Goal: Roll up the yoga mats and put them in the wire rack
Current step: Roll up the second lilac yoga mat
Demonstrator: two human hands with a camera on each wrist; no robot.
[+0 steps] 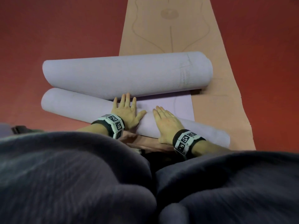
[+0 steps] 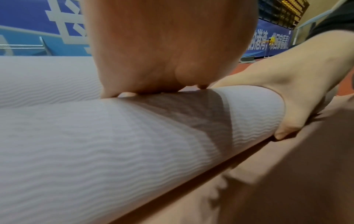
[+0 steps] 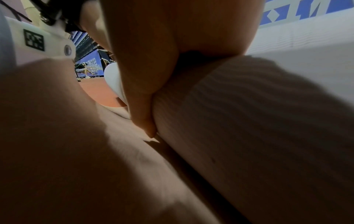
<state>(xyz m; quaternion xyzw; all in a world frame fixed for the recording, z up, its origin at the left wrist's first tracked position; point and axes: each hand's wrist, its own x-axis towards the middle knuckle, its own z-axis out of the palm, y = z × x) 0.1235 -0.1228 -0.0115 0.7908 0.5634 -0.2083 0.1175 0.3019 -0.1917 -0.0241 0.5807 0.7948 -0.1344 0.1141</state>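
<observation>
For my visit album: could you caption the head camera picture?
Both hands, left hand and right hand, press flat on a lilac yoga mat, rolling it over a tan mat.

Deep red sports floor (image 1: 61, 38) runs from nine o'clock up to twelve and round to three. Low down, a blue banner wall (image 2: 28, 22) with big white characters stands at ten o'clock, more blue boards (image 3: 91, 62) further off, tiered seating (image 2: 283, 13) up at one o'clock.
</observation>
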